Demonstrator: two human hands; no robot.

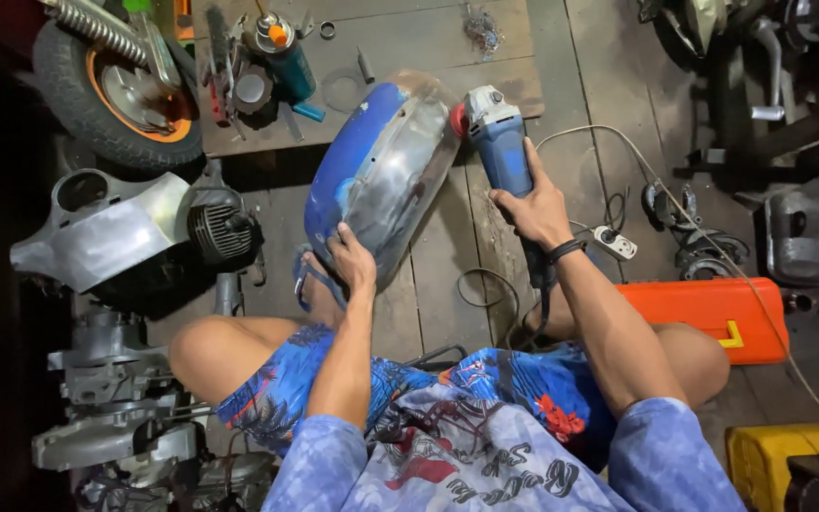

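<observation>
Your left hand [353, 261] grips the near edge of the blue, partly bare-metal scooter panel [381, 171], which stands tilted on the wooden floor [447, 284] between your knees and a low board. Your right hand [535, 207] is closed around the blue angle grinder [500, 142], its head touching the panel's right rim. An orange toolbox [713, 313] lies beside your right knee.

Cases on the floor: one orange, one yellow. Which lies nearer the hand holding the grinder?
The orange case, just beside the right hand's forearm; the yellow case sits further off, at the picture's bottom corner.
</observation>
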